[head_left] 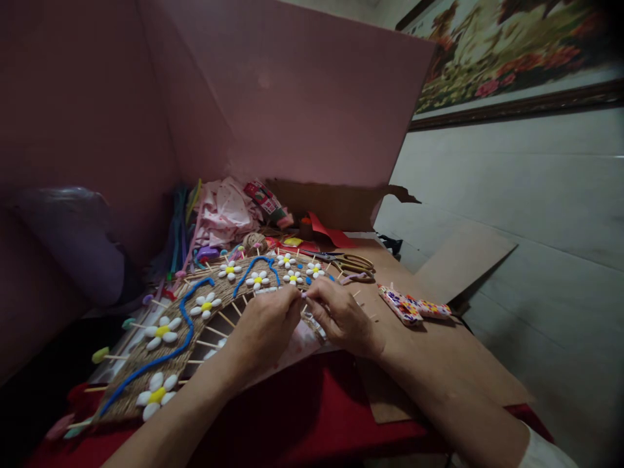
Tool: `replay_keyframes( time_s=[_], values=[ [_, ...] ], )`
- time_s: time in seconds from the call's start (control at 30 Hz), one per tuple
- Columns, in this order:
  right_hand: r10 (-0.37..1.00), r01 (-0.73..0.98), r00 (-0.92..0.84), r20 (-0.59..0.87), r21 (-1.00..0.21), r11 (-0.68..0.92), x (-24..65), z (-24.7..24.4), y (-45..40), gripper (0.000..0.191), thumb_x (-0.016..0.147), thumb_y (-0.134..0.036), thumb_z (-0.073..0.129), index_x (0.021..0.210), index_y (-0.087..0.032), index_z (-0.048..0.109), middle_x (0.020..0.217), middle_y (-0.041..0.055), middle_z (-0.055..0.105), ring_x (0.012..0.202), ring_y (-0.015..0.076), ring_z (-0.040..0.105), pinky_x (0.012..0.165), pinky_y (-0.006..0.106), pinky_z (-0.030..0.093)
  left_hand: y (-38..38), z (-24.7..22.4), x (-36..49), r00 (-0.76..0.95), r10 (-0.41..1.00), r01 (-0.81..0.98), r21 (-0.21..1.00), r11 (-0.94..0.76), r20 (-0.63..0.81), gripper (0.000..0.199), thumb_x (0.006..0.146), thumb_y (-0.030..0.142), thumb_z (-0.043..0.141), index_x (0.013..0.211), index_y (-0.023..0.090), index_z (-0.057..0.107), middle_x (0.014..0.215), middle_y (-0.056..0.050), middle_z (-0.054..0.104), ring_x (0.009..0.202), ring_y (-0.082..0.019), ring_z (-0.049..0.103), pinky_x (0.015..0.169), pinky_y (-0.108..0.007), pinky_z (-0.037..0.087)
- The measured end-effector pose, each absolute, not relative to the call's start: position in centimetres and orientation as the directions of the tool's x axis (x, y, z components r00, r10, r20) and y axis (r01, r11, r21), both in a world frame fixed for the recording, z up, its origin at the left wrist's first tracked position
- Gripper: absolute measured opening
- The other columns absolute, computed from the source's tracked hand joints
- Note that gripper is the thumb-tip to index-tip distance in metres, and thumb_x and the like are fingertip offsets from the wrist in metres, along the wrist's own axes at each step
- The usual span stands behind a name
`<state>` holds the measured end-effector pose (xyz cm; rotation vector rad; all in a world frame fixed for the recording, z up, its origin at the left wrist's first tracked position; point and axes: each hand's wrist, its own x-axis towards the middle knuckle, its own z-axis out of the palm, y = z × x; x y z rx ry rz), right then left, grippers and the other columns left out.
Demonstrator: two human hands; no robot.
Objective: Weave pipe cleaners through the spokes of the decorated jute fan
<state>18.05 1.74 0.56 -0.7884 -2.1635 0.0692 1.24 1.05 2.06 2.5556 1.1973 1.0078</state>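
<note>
A: Gripping what?

B: With left hand (270, 322) and right hand (344, 320) curled tip to tip, pinching a pale bit (303, 295) between them. Too small and too covered to name.

A: Held where?

B: Over the inner side of the fan (224, 286), toward its far right end. Impossible to tell whether touching it.

A: Likely to handle how?

B: Probably light and soft, easily squashed or dropped. Best taken lightly between thumb and fingertip.

A: And the fan?

B: Presumably light too: springy along the sticks (213, 331), rough in the weave, delicate at the flowers (163, 332) and blue cord (186, 316). Safer to hold by the woven band.

A: Anything in the way?

B: Sticks, poking inward near both hands. Beyond the right hand, scissors (336, 258) close to the fan's edge.

A: Farther out?

B: To the right, a patterned packet (402, 307) on cardboard (453, 364). Behind, twine (254, 243), red paper (334, 233) and a pink cloth (227, 211).
</note>
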Motion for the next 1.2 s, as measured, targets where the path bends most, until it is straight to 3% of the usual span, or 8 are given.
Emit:
replay_keyframes(
  time_s=[0.27, 0.57, 0.87, 1.2],
  values=[
    [0.581, 0.519, -0.439, 0.685, -0.334, 0.787, 17.8, 0.2, 1.3, 0.010, 0.087, -0.014, 0.040, 0.080, -0.019, 0.045, 0.076, 0.0037, 0.050, 0.073, 0.0166, 0.048, 0.065, 0.029, 0.038, 1.0, 1.3, 1.3, 0.440, 0.705, 0.555, 0.448, -0.700, 0.557, 0.017, 0.081, 0.012, 0.043, 0.065, 0.018, 0.044, 0.056, 0.004, 0.046, 0.051, -0.010, 0.044, 0.053, -0.024, 0.029],
    [0.609, 0.568, -0.376, 0.698, -0.346, 0.747, 17.2, -0.7, 0.9, 0.012, 0.085, -0.011, 0.038, 0.078, -0.020, 0.042, 0.072, 0.0011, 0.048, 0.065, 0.0147, 0.046, 0.061, 0.027, 0.038, 0.8, 1.1, 1.7, 0.401, 0.754, 0.539, 0.532, -0.653, 0.519, 0.020, 0.082, 0.018, 0.042, 0.061, 0.018, 0.043, 0.054, 0.004, 0.043, 0.050, -0.009, 0.040, 0.052, -0.024, 0.028],
    [0.635, 0.590, -0.356, 0.685, -0.362, 0.722, 17.3, -0.3, 1.3, 0.012, 0.088, -0.015, 0.038, 0.079, -0.020, 0.043, 0.072, 0.0016, 0.048, 0.067, 0.0159, 0.047, 0.062, 0.028, 0.038, 0.8, 1.5, 1.9, 0.371, 0.774, 0.526, 0.571, -0.630, 0.513, 0.020, 0.085, 0.018, 0.039, 0.067, 0.018, 0.047, 0.059, 0.002, 0.050, 0.053, -0.011, 0.045, 0.055, -0.024, 0.033],
    [0.608, 0.547, -0.433, 0.666, -0.342, 0.764, 17.7, 0.1, 1.5, 0.012, 0.088, -0.014, 0.041, 0.078, -0.020, 0.044, 0.072, 0.0010, 0.046, 0.069, 0.0158, 0.046, 0.064, 0.027, 0.037, 1.4, 1.0, 1.6, 0.431, 0.728, 0.599, 0.435, -0.672, 0.532, 0.023, 0.088, 0.016, 0.036, 0.066, 0.018, 0.045, 0.058, 0.003, 0.046, 0.054, -0.011, 0.042, 0.055, -0.026, 0.029]
  ],
)
